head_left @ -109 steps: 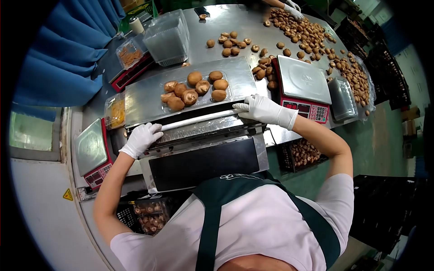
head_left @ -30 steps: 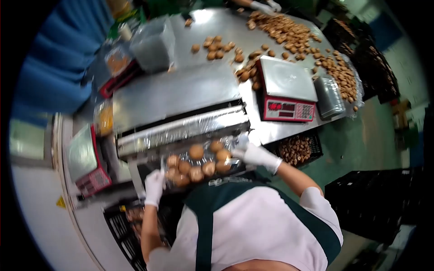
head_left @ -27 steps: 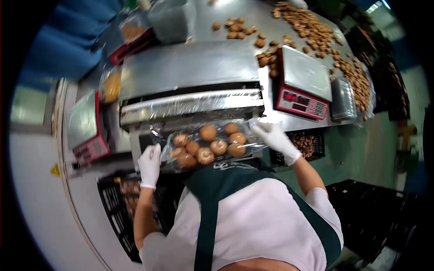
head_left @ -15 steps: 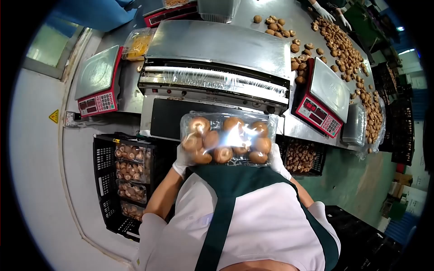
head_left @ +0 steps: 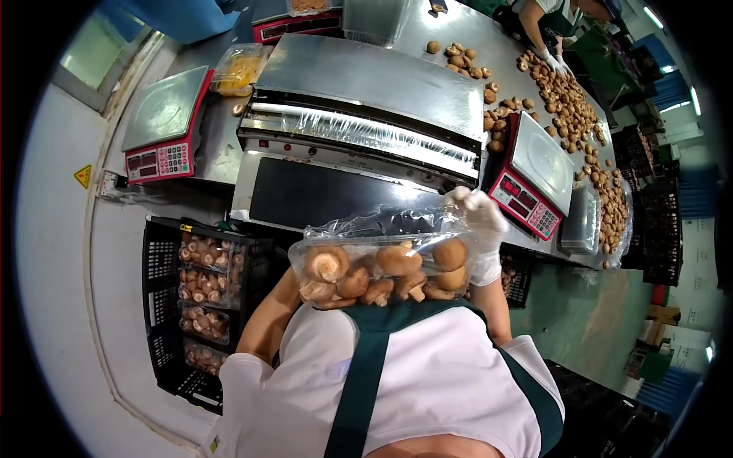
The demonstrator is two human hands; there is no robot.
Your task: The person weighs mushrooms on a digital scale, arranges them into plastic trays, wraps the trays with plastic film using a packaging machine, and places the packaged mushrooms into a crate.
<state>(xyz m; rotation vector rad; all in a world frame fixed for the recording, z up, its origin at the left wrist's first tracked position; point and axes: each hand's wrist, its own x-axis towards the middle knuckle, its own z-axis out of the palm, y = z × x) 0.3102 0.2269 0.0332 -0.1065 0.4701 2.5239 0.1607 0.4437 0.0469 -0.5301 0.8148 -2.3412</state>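
A clear plastic tray of shiitake mushrooms point(head_left: 398, 259) is held in front of my chest, tilted so the mushrooms face up toward me. Loose clear film point(head_left: 382, 221) stands up crumpled along its far edge. My right hand point(head_left: 484, 233), in a white glove, is at the tray's right end, its fingers curled closed at the film's corner. My left forearm point(head_left: 267, 317) reaches behind the tray's left end, and the left hand itself is hidden there. Just beyond the tray is the film-wrapping machine point(head_left: 359, 137) with its black plate point(head_left: 328, 195).
Red digital scales point(head_left: 160, 156) point(head_left: 527, 191) flank the machine. A black crate point(head_left: 164, 305) at lower left holds packed mushroom trays. Loose mushrooms point(head_left: 569, 107) cover the right of the metal table, where a co-worker's gloved hands point(head_left: 553, 62) reach in. Empty trays point(head_left: 582, 217) are stacked at right.
The tray has come closer to my chest and tilted, and its film now stands loose at the far edge. My right hand has risen from the tray's lower side to its upper right corner.
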